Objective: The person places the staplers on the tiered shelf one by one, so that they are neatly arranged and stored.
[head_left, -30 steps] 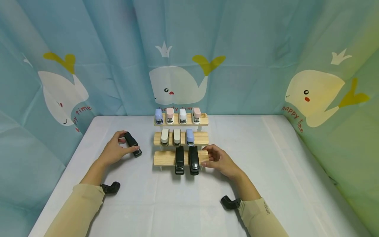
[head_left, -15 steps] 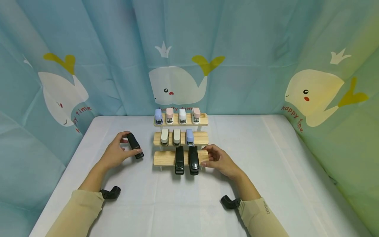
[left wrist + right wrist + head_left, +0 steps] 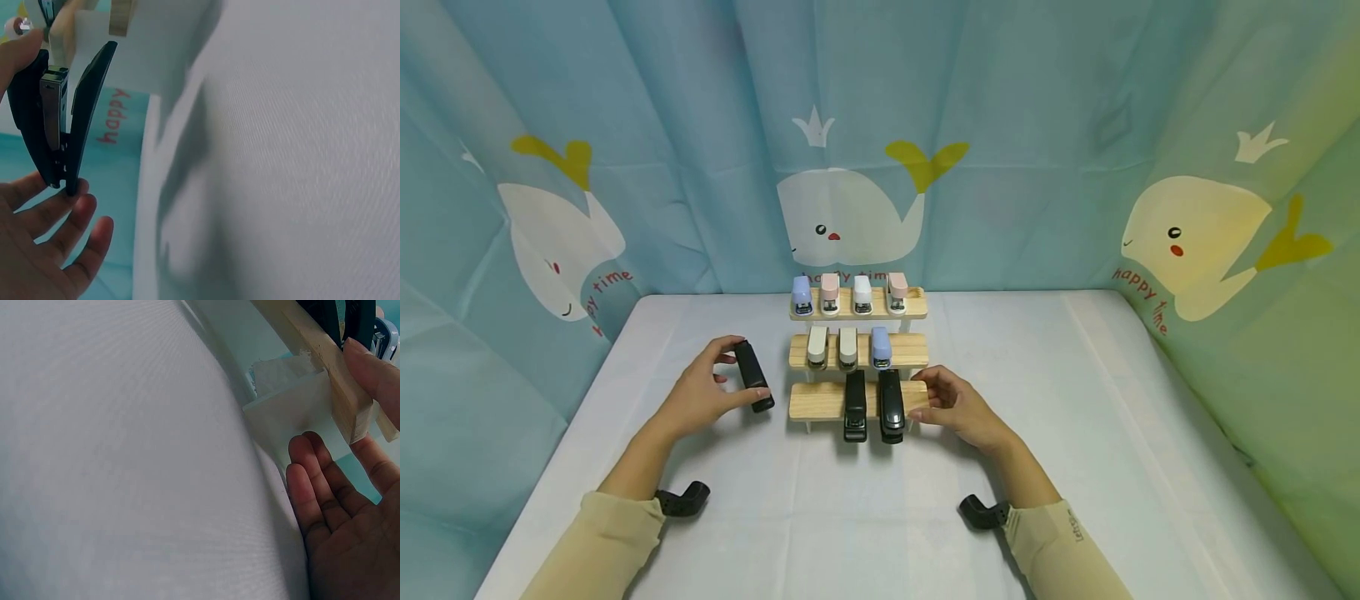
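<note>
Between thumb and fingertips, my left hand holds a black stapler by its two ends, left of a tiered wooden rack. In the left wrist view this stapler is raised off the table, its arms spread and its metal staple channel showing. My right hand pinches the right end of the rack's lowest shelf. Its thumb and index finger lie on opposite edges of the board in the right wrist view, the other fingers loosely bent below. Two black staplers lie across that lowest shelf.
Two cream mini staplers and a blue one sit on the middle shelf. The top shelf bears several mini staplers, among them a white one. A whale-print curtain surrounds the white table.
My left hand has carried the black stapler rightward, closer to the rack, and slightly toward me. The right hand and the rack have stayed in place.
</note>
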Demonstrator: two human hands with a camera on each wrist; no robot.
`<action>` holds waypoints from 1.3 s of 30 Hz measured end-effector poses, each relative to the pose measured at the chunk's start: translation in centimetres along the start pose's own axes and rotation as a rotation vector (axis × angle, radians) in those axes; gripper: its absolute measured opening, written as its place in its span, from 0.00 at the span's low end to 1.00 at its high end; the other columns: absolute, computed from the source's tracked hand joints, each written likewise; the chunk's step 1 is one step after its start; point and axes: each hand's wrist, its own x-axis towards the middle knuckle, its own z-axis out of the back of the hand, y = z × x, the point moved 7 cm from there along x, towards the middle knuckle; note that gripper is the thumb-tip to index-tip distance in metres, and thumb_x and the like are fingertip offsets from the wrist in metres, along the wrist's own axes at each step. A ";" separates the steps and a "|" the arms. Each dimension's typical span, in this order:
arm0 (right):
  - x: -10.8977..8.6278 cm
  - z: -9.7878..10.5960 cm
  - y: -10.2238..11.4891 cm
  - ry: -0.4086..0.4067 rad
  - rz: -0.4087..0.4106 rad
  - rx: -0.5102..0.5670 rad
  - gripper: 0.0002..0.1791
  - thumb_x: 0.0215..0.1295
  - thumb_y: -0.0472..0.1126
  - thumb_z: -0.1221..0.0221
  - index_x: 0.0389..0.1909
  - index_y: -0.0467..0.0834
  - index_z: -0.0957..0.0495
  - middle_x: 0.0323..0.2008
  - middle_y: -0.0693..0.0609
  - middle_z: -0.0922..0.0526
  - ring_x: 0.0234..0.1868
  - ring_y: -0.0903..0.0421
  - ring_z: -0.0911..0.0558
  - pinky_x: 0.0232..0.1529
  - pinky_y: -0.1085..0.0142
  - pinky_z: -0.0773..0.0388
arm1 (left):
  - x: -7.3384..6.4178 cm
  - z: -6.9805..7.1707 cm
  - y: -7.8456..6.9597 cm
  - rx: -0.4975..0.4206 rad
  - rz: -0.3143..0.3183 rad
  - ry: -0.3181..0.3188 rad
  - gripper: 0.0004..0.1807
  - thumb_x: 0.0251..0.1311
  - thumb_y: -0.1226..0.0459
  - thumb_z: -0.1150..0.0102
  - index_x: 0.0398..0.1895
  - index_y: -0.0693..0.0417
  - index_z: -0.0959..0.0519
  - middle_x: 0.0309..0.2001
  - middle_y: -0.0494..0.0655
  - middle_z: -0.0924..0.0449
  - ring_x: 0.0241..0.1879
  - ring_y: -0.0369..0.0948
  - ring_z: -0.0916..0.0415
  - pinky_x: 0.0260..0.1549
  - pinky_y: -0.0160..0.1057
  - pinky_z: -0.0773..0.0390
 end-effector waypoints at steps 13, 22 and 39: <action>0.0 0.0 -0.1 -0.002 -0.007 -0.009 0.29 0.60 0.36 0.27 0.60 0.36 0.27 0.50 0.41 0.22 0.46 0.52 0.21 0.48 0.65 0.22 | -1.1 -0.8 -2.1 0.019 -0.052 0.037 0.57 0.48 0.41 0.20 0.78 0.44 0.40 0.70 0.55 0.31 0.67 0.56 0.30 0.62 0.60 0.26; 0.1 0.2 -0.5 -0.007 -0.009 -0.011 0.29 0.59 0.34 0.27 0.60 0.36 0.27 0.49 0.45 0.21 0.47 0.52 0.20 0.47 0.65 0.21 | -2.0 -1.2 -3.6 0.042 -0.075 0.077 0.55 0.47 0.39 0.21 0.78 0.36 0.40 0.73 0.52 0.34 0.63 0.62 0.27 0.57 0.61 0.24; 0.2 0.2 -0.5 -0.009 -0.002 -0.019 0.28 0.60 0.34 0.28 0.60 0.37 0.27 0.48 0.46 0.21 0.46 0.53 0.21 0.47 0.66 0.22 | -3.1 -2.9 -4.5 0.040 -0.114 0.128 0.56 0.45 0.38 0.20 0.76 0.39 0.37 0.69 0.50 0.31 0.66 0.54 0.30 0.62 0.59 0.27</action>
